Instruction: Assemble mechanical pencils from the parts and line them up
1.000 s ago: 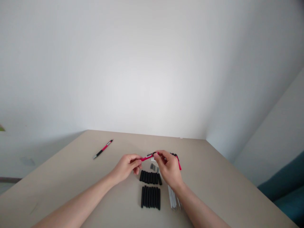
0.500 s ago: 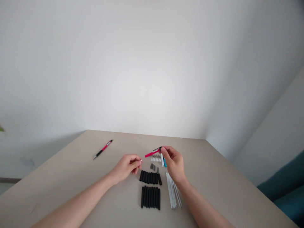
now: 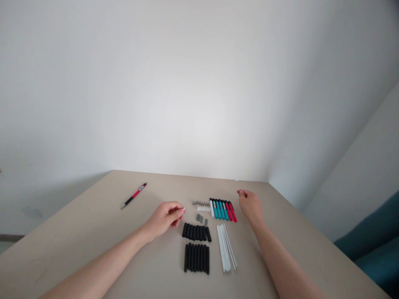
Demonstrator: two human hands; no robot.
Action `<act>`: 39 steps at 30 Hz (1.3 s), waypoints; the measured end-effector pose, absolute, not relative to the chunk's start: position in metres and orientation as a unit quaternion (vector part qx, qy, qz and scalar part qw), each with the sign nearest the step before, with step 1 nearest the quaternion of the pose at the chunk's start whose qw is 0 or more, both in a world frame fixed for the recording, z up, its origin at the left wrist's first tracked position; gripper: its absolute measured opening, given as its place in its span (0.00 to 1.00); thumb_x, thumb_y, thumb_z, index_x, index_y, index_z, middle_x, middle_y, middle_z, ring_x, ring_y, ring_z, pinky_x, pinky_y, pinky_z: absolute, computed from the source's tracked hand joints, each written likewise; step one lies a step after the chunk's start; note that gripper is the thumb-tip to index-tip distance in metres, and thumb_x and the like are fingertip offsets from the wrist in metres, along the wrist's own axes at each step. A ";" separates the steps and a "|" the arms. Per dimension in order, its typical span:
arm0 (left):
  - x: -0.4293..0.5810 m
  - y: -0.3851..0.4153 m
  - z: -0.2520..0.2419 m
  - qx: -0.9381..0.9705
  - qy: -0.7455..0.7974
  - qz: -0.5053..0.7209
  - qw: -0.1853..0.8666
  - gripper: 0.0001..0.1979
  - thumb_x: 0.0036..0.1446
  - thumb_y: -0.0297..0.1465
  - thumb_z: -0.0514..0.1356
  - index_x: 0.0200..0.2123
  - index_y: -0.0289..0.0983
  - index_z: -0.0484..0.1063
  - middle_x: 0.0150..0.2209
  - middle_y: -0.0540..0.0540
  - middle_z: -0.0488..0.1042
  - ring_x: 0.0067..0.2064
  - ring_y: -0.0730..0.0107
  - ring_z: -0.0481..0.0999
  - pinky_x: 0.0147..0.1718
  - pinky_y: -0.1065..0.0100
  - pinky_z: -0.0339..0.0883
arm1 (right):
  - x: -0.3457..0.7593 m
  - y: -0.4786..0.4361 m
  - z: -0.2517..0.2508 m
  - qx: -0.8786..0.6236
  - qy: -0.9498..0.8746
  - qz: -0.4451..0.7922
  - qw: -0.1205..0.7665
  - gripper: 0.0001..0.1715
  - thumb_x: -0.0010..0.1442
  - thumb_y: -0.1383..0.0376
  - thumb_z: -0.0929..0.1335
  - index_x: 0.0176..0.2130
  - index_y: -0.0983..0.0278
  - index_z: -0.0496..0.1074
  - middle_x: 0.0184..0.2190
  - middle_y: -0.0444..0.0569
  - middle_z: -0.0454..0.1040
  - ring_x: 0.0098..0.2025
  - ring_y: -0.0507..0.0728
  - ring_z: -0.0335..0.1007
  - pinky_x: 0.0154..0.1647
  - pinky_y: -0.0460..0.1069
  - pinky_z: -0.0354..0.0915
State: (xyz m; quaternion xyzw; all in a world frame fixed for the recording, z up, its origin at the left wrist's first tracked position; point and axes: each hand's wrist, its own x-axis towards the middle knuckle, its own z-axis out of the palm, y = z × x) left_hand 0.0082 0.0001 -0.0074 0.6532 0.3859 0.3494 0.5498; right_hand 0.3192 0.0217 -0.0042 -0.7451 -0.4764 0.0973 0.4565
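Just left of the parts, my left hand (image 3: 168,216) is closed in a pinch around a small white plastic piece (image 3: 184,209), only its end showing. My right hand (image 3: 250,204) is raised right of the row of barrels, its fingers closed on a red pen barrel (image 3: 237,191) that is mostly hidden. Between the hands lie teal pen barrels (image 3: 221,210), red barrels (image 3: 231,212) and one white barrel (image 3: 212,209). Small springs (image 3: 201,203) and white plastic pieces (image 3: 203,209) sit beside them.
Several white ink refills (image 3: 227,249) lie in the near right part of the layout. Two rows of black tubes, an upper row (image 3: 196,232) and a lower row (image 3: 197,258), lie beside small grey pieces (image 3: 200,218). A red and black pen (image 3: 134,195) rests at the far left.
My right hand has moved right with the red pen barrel, from near my left hand to past the row of barrels, uncovering that row. My left hand has hardly moved.
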 end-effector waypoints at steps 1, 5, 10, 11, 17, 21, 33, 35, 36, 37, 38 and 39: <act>0.008 0.000 -0.007 0.653 0.386 0.349 0.550 0.15 0.54 0.41 0.58 0.30 0.32 0.69 0.25 0.50 0.69 0.23 0.78 0.64 0.23 0.74 0.56 | 0.320 0.021 -0.007 -0.755 -0.488 0.089 0.428 0.14 0.54 0.64 0.63 0.31 0.67 0.78 0.27 0.56 0.75 0.31 0.59 0.71 0.31 0.50 0.61; 0.009 -0.001 -0.006 0.651 0.390 0.348 0.551 0.16 0.53 0.41 0.58 0.29 0.32 0.69 0.25 0.50 0.69 0.23 0.77 0.64 0.23 0.74 0.56 | 0.320 0.021 -0.012 -0.781 -0.524 0.070 0.332 0.14 0.54 0.65 0.64 0.31 0.67 0.78 0.30 0.60 0.77 0.36 0.64 0.73 0.36 0.52 0.61; 0.008 -0.001 -0.006 0.651 0.393 0.345 0.550 0.16 0.53 0.42 0.58 0.30 0.32 0.69 0.24 0.51 0.69 0.22 0.77 0.64 0.23 0.74 0.56 | 0.321 0.023 -0.011 -0.798 -0.540 0.060 0.260 0.15 0.55 0.62 0.64 0.33 0.67 0.78 0.33 0.60 0.77 0.39 0.64 0.73 0.38 0.52 0.63; 0.008 -0.001 -0.006 0.653 0.393 0.345 0.549 0.16 0.53 0.42 0.58 0.30 0.32 0.69 0.24 0.51 0.69 0.22 0.78 0.64 0.23 0.74 0.56 | 0.322 0.023 -0.011 -0.802 -0.540 0.059 0.250 0.15 0.55 0.62 0.64 0.33 0.67 0.78 0.33 0.59 0.78 0.40 0.64 0.73 0.39 0.51 0.63; 0.008 -0.002 -0.005 0.656 0.393 0.342 0.546 0.16 0.54 0.41 0.58 0.30 0.32 0.69 0.25 0.50 0.69 0.23 0.77 0.64 0.23 0.74 0.56 | 0.322 0.022 -0.009 -0.821 -0.528 0.053 0.208 0.16 0.52 0.58 0.66 0.36 0.66 0.77 0.35 0.59 0.77 0.40 0.65 0.73 0.38 0.52 0.64; 0.008 -0.001 -0.006 0.657 0.392 0.343 0.545 0.16 0.54 0.41 0.58 0.30 0.32 0.70 0.24 0.50 0.69 0.23 0.77 0.64 0.23 0.74 0.56 | 0.319 0.022 -0.009 -0.824 -0.531 0.053 0.192 0.18 0.54 0.56 0.65 0.34 0.67 0.77 0.32 0.60 0.77 0.39 0.64 0.74 0.37 0.52 0.64; 0.010 -0.001 -0.006 0.652 0.404 0.346 0.541 0.18 0.51 0.44 0.59 0.31 0.32 0.72 0.24 0.50 0.69 0.23 0.77 0.64 0.23 0.73 0.57 | 0.299 0.013 0.007 -0.795 -0.561 0.012 0.232 0.15 0.57 0.65 0.61 0.34 0.66 0.76 0.33 0.57 0.78 0.37 0.60 0.73 0.35 0.49 0.62; 0.010 -0.002 -0.005 0.652 0.407 0.346 0.538 0.19 0.50 0.45 0.59 0.32 0.33 0.72 0.25 0.50 0.70 0.23 0.76 0.64 0.23 0.73 0.57 | 0.279 0.005 0.013 -0.716 -0.627 0.007 0.307 0.13 0.59 0.64 0.62 0.35 0.62 0.76 0.32 0.51 0.78 0.34 0.56 0.72 0.35 0.47 0.62; 0.010 -0.002 -0.005 0.653 0.408 0.346 0.536 0.19 0.50 0.45 0.59 0.32 0.33 0.73 0.25 0.49 0.71 0.23 0.76 0.64 0.23 0.73 0.56 | 0.266 0.000 0.016 -0.654 -0.671 0.022 0.349 0.12 0.59 0.64 0.62 0.35 0.62 0.75 0.31 0.49 0.77 0.32 0.55 0.72 0.35 0.47 0.63; 0.010 -0.002 -0.004 0.656 0.408 0.344 0.533 0.19 0.50 0.45 0.59 0.32 0.33 0.73 0.26 0.49 0.71 0.23 0.76 0.64 0.23 0.73 0.56 | 0.253 -0.006 0.018 -0.594 -0.710 0.040 0.375 0.11 0.59 0.64 0.63 0.35 0.62 0.75 0.31 0.48 0.77 0.32 0.54 0.71 0.34 0.46 0.63; 0.011 -0.002 -0.004 0.661 0.407 0.342 0.530 0.19 0.50 0.44 0.59 0.32 0.32 0.73 0.26 0.49 0.72 0.23 0.77 0.63 0.22 0.74 0.56 | 0.240 -0.012 0.019 -0.541 -0.743 0.055 0.389 0.10 0.59 0.64 0.64 0.36 0.62 0.75 0.32 0.47 0.77 0.32 0.53 0.71 0.35 0.46 0.63; 0.011 -0.002 -0.004 0.666 0.405 0.339 0.527 0.18 0.51 0.43 0.59 0.32 0.32 0.73 0.26 0.49 0.72 0.22 0.77 0.63 0.22 0.74 0.56 | 0.227 -0.017 0.019 -0.495 -0.774 0.070 0.389 0.09 0.59 0.64 0.64 0.38 0.61 0.74 0.33 0.46 0.76 0.33 0.53 0.70 0.35 0.46 0.63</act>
